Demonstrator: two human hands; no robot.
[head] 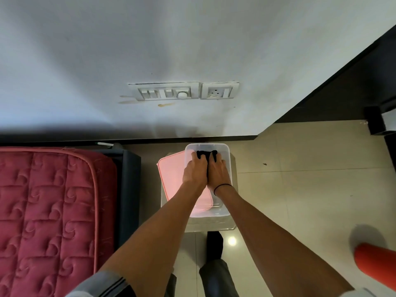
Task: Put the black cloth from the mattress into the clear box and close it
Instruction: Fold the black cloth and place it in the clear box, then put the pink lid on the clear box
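Observation:
The clear box (225,151) stands open on a small clear stool on the floor, right of the bed. Inside its far end lies the black cloth (204,154), mostly covered by my hands. My left hand (194,171) and my right hand (218,172) sit side by side inside the box, fingers pressed down on the cloth. The pink lid (171,174) leans tilted against the box's left side, partly under my left forearm.
A red quilted mattress (47,211) on a dark bed frame fills the left. A white wall with a switch panel (167,92) is right behind the box. Beige floor tiles spread to the right; an orange-red object (372,269) sits at the lower right.

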